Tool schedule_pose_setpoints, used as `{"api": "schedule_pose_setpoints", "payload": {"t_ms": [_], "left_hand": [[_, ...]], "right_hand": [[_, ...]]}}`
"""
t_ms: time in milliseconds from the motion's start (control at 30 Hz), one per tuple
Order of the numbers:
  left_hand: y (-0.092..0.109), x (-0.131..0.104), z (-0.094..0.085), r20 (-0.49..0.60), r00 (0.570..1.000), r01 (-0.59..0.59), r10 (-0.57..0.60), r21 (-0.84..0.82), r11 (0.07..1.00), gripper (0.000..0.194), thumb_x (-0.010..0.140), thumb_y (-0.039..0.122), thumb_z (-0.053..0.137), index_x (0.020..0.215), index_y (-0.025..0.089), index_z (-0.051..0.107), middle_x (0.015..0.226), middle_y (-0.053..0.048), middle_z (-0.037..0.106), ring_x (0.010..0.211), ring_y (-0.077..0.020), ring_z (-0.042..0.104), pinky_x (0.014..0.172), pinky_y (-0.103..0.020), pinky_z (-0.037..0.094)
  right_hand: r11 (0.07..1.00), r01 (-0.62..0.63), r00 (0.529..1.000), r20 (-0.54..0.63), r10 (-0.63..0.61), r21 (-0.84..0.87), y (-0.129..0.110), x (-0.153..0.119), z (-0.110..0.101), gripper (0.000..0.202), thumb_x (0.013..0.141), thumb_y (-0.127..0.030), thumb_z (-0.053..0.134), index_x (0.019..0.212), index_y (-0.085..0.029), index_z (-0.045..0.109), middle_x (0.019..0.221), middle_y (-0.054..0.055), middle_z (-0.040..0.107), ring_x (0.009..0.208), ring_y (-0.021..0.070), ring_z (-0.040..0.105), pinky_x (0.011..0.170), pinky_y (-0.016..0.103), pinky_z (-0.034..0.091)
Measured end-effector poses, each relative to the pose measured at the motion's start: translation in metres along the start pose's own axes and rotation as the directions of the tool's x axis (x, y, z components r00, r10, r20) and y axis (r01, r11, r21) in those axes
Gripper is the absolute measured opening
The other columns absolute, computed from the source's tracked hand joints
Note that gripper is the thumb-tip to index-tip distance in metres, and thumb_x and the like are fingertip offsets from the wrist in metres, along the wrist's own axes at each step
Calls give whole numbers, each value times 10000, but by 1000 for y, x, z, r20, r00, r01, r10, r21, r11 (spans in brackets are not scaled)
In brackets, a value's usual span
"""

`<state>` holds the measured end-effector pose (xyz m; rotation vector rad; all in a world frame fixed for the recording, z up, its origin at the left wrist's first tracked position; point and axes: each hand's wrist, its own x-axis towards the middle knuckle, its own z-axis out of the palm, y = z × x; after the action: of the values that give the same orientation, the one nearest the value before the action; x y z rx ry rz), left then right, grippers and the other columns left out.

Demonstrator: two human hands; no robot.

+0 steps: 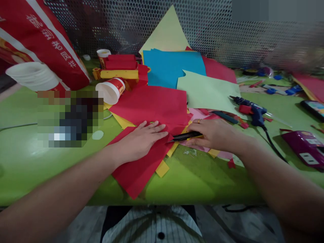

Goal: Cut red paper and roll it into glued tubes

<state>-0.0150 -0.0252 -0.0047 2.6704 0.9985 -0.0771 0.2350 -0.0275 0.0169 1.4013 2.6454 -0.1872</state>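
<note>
My left hand (pixel 140 140) lies flat with its fingers spread on a red sheet of paper (pixel 135 179), which sits slantwise near the table's front edge. Beside its fingertips, my right hand (pixel 206 135) grips a black utility knife (pixel 187 135), the thin blade pointing left at the red paper's edge. A ring shows on one right finger. Another red sheet (pixel 157 103) lies just beyond my left fingers. Small yellow paper scraps (pixel 162 168) and pink paper lie under and around the red sheet. My right palm hides part of the knife's handle.
Blue sheets (pixel 174 65) and pale green paper (pixel 210 91) lie behind. A glue gun (pixel 253 109) with a cord and a purple power socket (pixel 303 148) are at right. Paper cups (pixel 111 90), red rolls (pixel 120 61) and a red bag (pixel 48 40) stand left on the green table (pixel 192 185).
</note>
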Motion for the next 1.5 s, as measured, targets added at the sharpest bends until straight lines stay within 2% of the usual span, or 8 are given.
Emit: {"api": "schedule_pose_setpoints", "payload": {"t_ms": [267,433,700,967,1167,1333,1500], "left_hand": [[0,0,1,-7,1000,2,-2,-3,1000,600,814,20,288,1362,253,371,1485,-5,291,1386,-171,177,1105,-431,154],[1,0,0,8,1000,15,-15,-7,1000,589,820,22,291,1358,246,380,1483,-9,301,1389,-178,168,1109,-430,146],[1,2,-1,27,999,23,-23,-4,1000,598,812,12,295,1359,240,378,1487,-12,289,1387,-185,173,1105,-446,151],[1,1,0,25,1000,16,-15,-7,1000,610,803,19,305,1364,250,368,1492,-3,275,1389,-179,166,1108,-442,139],[0,1,1,-6,1000,0,0,-4,1000,577,818,40,303,1350,246,388,1486,-8,291,1387,-179,173,1108,-437,142],[1,1,0,15,1000,14,-14,-5,1000,580,820,38,303,1354,250,383,1486,-7,293,1387,-184,177,1104,-448,150],[0,0,1,-15,1000,-5,5,-2,1000,578,824,40,299,1350,262,384,1483,-7,301,1385,-178,183,1103,-446,149]], "right_hand": [[997,36,996,-79,-41,-64,-7,2,4,379,854,-516,425,855,-175,589,758,53,607,598,145,510,492,230,228],[998,22,998,-56,-25,-59,-7,0,2,403,848,-540,427,866,-175,598,763,56,610,607,149,515,494,228,222],[991,32,995,-88,-44,-130,-12,4,9,456,849,-582,383,872,-172,581,771,66,605,624,161,519,481,237,177],[994,28,996,-84,-37,-104,-14,1,7,420,846,-562,409,867,-178,577,781,63,605,643,162,528,486,232,182],[992,46,995,-86,-56,-120,-21,3,10,492,869,-587,323,889,-161,567,772,78,599,619,170,519,493,252,174],[988,82,989,-108,-96,-130,-21,1,9,441,865,-561,373,858,-164,566,770,62,587,630,169,523,496,257,172],[989,89,987,-120,-103,-115,-21,-1,9,427,864,-552,388,847,-163,564,760,61,588,633,161,522,497,252,174]]}}
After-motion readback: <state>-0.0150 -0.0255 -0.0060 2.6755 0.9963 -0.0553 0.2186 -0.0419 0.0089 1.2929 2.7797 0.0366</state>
